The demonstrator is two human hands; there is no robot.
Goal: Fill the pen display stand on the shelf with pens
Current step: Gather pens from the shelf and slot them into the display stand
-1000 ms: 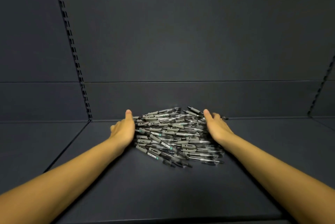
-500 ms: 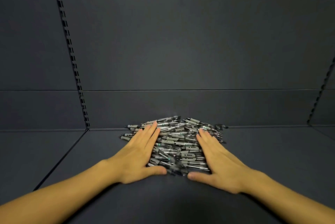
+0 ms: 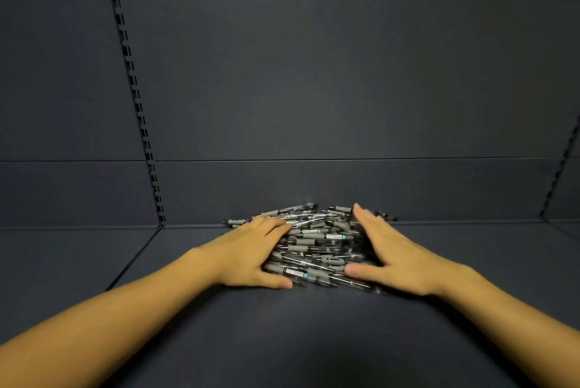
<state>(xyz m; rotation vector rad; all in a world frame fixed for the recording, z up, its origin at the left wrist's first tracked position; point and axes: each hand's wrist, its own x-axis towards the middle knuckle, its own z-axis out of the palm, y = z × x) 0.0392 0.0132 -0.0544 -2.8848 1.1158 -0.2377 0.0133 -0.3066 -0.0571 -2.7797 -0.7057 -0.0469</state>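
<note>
On shelf (image 3: 282, 340): left hand (image 3: 251, 254), right hand (image 3: 395, 257) flat-fingered, flanking pen pile (image 3: 317, 246); labels unreadable.

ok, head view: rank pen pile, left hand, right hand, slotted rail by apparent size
1. slotted rail, longest, thin, running up the back wall.
2. pen pile, widest clump on the shelf.
3. left hand and right hand: look alike, so I won't rank them.

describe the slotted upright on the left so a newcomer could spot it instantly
Start at the dark shelf deck and follow its rear edge left from the pen pile. The slotted upright rises there, a strip of small black slots leaning up-left; the right one is mostly out of frame.
</note>
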